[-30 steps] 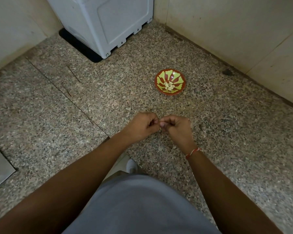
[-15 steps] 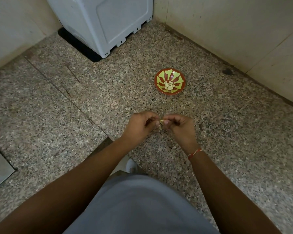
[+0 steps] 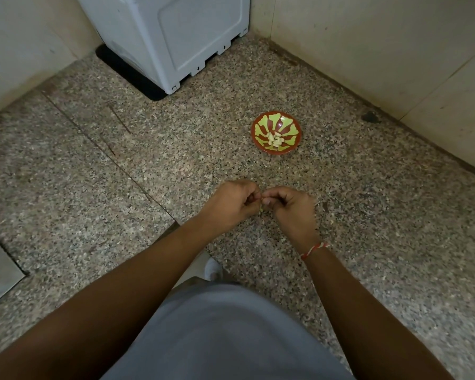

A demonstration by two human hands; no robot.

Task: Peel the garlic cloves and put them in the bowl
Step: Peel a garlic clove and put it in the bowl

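bare forearms, red-white thread wristband (image 3: 314, 249), grey garment (image 3: 225, 333)

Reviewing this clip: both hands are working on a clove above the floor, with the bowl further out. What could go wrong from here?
1. The left hand and right hand pinch a small garlic clove in mid-air over the bare floor; a slip would likely drop it there.
2. The bowl sits ahead of the hands, so a toss could miss it.
3. Peel scraps would blend into the speckled floor.

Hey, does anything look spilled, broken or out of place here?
Nothing spilled: the peeled cloves sit inside the bowl, upright on the floor. Only oddities: a dark stain by the wall and a long scratch in the floor.
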